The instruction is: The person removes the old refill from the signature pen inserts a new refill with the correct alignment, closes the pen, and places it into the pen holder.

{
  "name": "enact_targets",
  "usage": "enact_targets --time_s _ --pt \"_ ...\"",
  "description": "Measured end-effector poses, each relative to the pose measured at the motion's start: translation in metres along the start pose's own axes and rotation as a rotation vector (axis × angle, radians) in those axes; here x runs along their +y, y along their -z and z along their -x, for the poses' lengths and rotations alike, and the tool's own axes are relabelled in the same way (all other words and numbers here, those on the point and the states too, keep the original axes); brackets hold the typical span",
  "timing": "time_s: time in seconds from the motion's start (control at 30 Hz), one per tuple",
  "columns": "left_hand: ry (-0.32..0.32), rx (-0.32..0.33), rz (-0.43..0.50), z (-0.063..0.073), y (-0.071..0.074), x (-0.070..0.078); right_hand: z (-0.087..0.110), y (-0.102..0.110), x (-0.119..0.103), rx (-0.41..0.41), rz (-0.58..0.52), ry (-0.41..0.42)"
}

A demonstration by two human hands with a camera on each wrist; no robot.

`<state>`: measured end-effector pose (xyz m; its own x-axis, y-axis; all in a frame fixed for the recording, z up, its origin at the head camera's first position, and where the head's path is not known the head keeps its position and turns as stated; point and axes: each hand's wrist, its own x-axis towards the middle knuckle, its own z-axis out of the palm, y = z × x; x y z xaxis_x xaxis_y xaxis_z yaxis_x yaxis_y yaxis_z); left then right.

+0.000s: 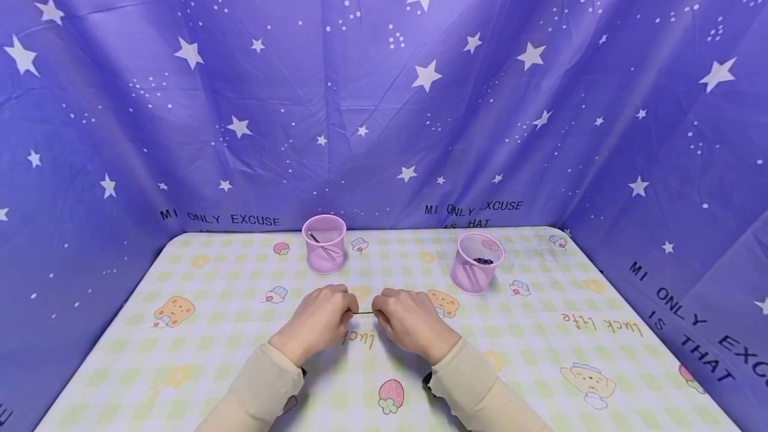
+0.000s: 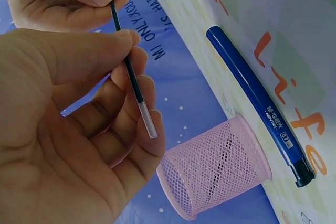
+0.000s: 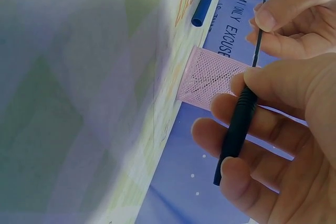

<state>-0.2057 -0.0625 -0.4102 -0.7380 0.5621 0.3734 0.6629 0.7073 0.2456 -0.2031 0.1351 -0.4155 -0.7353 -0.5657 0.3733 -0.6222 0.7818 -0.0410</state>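
Observation:
Between finger and thumb my left hand (image 1: 322, 319) pinches a thin dark pen refill (image 2: 131, 72), whose clear end sticks out past the fingers. My right hand (image 1: 411, 319) holds a black, ribbed pen grip piece (image 3: 239, 121), tapered at its lower end. The refill runs straight from that piece across the short gap to the left hand. How deep it sits inside is hidden by the right fingers. On the tablecloth near the hands lies a blue pen barrel (image 2: 252, 93) marked 0.7; in the head view it is not visible.
A pink mesh cup (image 1: 325, 262) with thin dark sticks in it stands behind the left hand. Another pink mesh cup (image 1: 472, 279), holding small dark pieces, is at back right. Purple star-printed curtain (image 1: 360, 85) encloses the back and sides of the checked table (image 1: 210, 365).

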Motion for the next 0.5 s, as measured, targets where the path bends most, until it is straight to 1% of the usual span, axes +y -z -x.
enact_targets --time_s 0.5 --pt "0.011 -0.005 0.001 0.0005 0.0017 -0.0013 -0.0003 -0.0001 0.0006 0.004 0.004 0.004"
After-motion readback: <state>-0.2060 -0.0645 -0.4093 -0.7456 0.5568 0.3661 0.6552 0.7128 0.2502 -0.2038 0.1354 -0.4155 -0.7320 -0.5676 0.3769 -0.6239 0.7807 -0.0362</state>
